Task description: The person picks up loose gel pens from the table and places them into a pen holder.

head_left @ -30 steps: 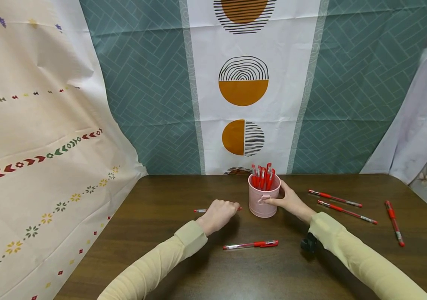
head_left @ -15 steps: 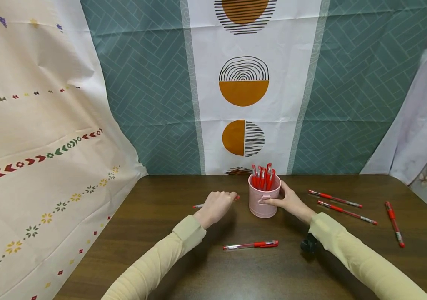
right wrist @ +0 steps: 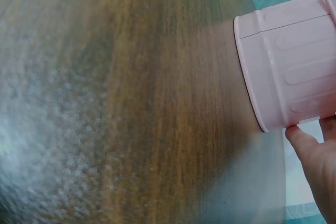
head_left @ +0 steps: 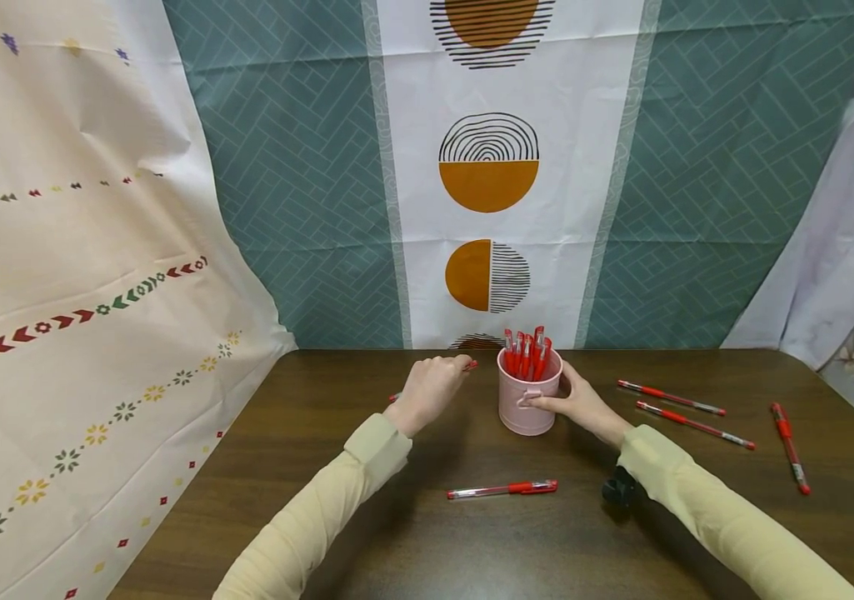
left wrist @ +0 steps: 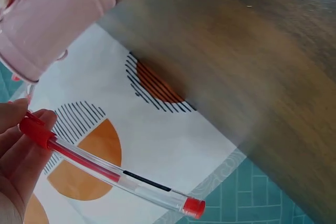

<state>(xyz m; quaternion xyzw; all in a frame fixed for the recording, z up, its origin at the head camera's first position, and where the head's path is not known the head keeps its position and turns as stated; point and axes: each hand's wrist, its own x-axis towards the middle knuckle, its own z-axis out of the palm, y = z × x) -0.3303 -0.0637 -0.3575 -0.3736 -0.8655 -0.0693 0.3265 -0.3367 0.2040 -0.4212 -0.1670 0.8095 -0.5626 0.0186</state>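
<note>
My left hand [head_left: 430, 390] pinches a clear pen with a red cap [left wrist: 100, 163] by its capped end, a little left of the pink cup. In the left wrist view the thumb and fingers close on the red cap, and the clear barrel sticks out away from the palm. My right hand [head_left: 582, 408] grips the pink cup [head_left: 520, 410] from its right side, with the thumb across the front near the small handle. Several red-capped pens [head_left: 526, 354] stand in the cup, caps up. In the right wrist view the fingers [right wrist: 302, 141] touch the cup's wall.
One red pen [head_left: 501, 490] lies on the brown table [head_left: 367, 533] in front of the cup. Three more lie to the right, among them an upright-lying pen [head_left: 790, 447]. A small black object [head_left: 617, 487] is by the right sleeve. Curtains [head_left: 307, 208] hang behind.
My left hand has lifted the pen off the table and moved it up toward the cup's rim height. My right hand stays on the cup.
</note>
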